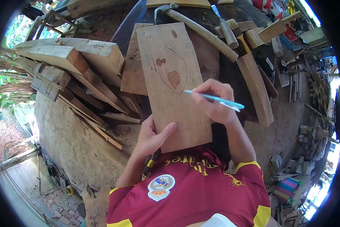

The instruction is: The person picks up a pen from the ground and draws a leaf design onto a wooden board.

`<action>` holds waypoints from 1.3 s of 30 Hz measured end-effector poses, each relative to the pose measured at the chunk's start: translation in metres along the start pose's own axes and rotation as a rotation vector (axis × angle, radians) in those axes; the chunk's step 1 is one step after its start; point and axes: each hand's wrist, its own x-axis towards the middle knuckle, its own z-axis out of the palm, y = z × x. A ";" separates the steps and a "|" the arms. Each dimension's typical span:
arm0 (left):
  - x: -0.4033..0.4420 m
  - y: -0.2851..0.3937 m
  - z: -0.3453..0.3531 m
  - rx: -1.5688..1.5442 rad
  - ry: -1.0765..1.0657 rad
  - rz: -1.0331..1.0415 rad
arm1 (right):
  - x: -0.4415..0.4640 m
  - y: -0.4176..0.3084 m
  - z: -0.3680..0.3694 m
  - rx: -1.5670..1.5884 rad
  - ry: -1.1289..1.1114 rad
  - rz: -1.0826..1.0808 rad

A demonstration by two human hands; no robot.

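A flat wooden board (pixel 181 117) tilts up in front of me, and a dark leaf-shaped outline (pixel 172 70) is drawn on its upper half. My left hand (pixel 154 134) grips the board's lower left edge, thumb on the front face; the other fingers are hidden behind it. Pinched in my right hand (pixel 215 100) is a light-blue pen (pixel 219 99). Its tip is at the lower right of the outline, close to the pointed end; I cannot tell whether it touches the wood. Brown stains mark the wood inside and above the outline.
Beyond the board lie a hammer (pixel 204 32) and a chisel (pixel 226 28) on a dark work surface (pixel 139 15). Thick wooden beams (pixel 90 51) stack up at the left. A curved wooden piece (pixel 255 89) stands at the right, with several blocks behind it.
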 end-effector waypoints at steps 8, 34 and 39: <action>-0.009 0.021 -0.043 0.104 -0.088 -0.067 | -0.006 -0.001 0.006 -0.006 -0.018 -0.019; -0.009 0.024 -0.044 0.131 -0.087 -0.091 | 0.000 -0.003 0.008 -0.142 0.008 -0.108; -0.009 0.024 -0.045 0.157 -0.089 -0.070 | 0.006 0.001 0.005 -0.118 0.034 -0.131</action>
